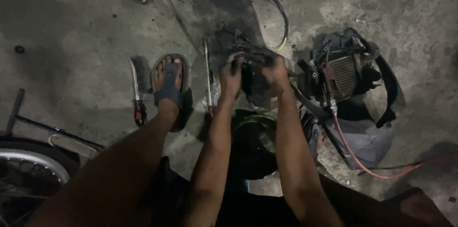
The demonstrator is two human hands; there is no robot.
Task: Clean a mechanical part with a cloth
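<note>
Near the middle of the frame, the left hand [232, 75] and right hand [275, 70] both grip a dark greasy engine part [255, 81] over a black pan [253, 143], work seemingly unfinished, with screwdrivers [208, 77] lying unused on the floor [76, 31].

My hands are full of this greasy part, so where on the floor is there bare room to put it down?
Bare concrete floor lies left of the red-handled tool, and more at upper right past the engine block. It is crowded around both hands, between the screwdriver, dark basin and orange hose.
</note>
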